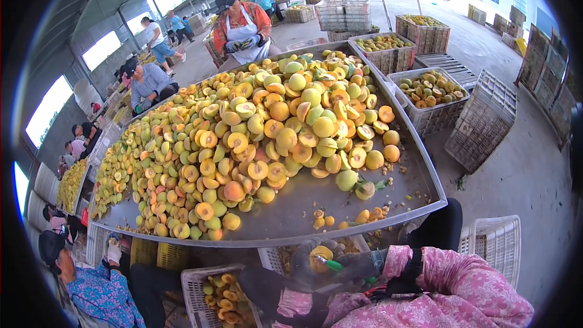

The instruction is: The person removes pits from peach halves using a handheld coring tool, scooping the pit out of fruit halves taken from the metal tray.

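Observation:
Below the table's near edge, my left hand [301, 260], in a dark glove, grips a yellow peach half [320, 258] with its cut face up. My right hand [357, 265], also gloved, holds a small green-handled pitting tool [334, 265]. Its metal tip meets the cut flesh. Part of the handle is hidden by the fingers. Before me a metal-topped table [282, 218] bears a large heap of halved and whole peaches [255, 146]. Under my hands, a white plastic crate [269, 257] is partly covered.
A crate of peach halves [191, 291] stands at lower left, beside a co-worker in a blue patterned top [102, 294]. Another white crate [494, 246] is at right. Peach stones [373, 214] lie along the raised metal rim. Across the table sits an aproned co-worker [243, 27]; filled crates [430, 93] stand at far right.

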Available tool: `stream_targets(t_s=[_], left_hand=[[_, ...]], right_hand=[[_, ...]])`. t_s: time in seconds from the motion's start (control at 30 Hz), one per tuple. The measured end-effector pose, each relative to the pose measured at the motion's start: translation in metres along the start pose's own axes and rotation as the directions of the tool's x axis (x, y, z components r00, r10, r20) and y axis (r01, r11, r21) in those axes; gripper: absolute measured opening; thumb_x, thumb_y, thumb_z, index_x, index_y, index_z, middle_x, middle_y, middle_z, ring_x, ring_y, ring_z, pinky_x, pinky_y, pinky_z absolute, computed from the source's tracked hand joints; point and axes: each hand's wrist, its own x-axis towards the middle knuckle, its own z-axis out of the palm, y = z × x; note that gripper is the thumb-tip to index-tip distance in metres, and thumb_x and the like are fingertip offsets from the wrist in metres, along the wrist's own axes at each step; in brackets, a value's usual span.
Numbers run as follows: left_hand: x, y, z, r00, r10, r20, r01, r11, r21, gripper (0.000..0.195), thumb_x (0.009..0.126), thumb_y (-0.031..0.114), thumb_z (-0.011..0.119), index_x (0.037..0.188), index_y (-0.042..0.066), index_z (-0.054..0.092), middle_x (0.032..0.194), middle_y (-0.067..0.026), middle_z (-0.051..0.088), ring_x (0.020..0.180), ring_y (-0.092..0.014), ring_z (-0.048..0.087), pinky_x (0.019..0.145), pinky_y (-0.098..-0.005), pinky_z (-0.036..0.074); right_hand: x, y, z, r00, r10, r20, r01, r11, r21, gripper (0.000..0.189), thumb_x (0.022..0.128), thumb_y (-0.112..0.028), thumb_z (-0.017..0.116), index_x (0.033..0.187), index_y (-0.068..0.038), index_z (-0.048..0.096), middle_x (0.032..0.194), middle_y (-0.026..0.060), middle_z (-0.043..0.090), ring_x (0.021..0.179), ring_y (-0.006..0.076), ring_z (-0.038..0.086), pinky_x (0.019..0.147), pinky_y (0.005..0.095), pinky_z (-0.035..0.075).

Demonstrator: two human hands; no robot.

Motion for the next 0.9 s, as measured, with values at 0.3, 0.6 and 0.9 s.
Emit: stream_targets(t_s=[0.3, 0.6, 0.9], left_hand=[[0.019, 0.047, 0.006, 0.970, -0.243, 0.018, 0.243, 0.958, -0.150, 0.030, 0.082, 0.025, 0.062, 0.099, 0.000, 0.057, 0.095, -0.0128, 0.065, 0.089, -0.022, 0.063, 0.082, -0.0347, 0.050], [0.021, 0.040, 0.031, 0.909, -0.188, -0.373, -0.111, 0.752, -0.650, 0.044, 0.095, 0.036, 0.036, 0.111, -0.002, 0.049, 0.112, -0.0212, 0.056, 0.102, -0.033, 0.057, 0.093, -0.0448, 0.046], [0.020, 0.007, 0.042, 0.820, -0.076, -0.567, -0.367, 0.691, -0.623, 0.047, 0.095, 0.040, 0.038, 0.115, 0.000, 0.049, 0.122, -0.0204, 0.050, 0.110, -0.033, 0.051, 0.100, -0.0488, 0.039]], right_hand=[[-0.017, -0.029, 0.033, 0.993, -0.091, -0.076, 0.084, 0.993, -0.084, 0.029, 0.089, -0.022, 0.057, 0.114, -0.009, 0.050, 0.072, -0.0031, 0.051, 0.049, 0.0050, 0.048, 0.039, 0.0182, 0.039], [-0.005, -0.019, 0.051, 0.990, -0.134, -0.050, 0.143, 0.942, 0.305, 0.019, 0.090, -0.025, 0.056, 0.080, -0.011, 0.047, 0.058, -0.0049, 0.041, 0.039, 0.0031, 0.037, 0.032, 0.0184, 0.029], [0.007, 0.010, 0.037, 0.962, -0.272, 0.024, 0.216, 0.811, 0.543, 0.018, 0.090, -0.024, 0.055, 0.094, -0.008, 0.049, 0.060, -0.0051, 0.041, 0.040, 0.0034, 0.037, 0.033, 0.0190, 0.028]])
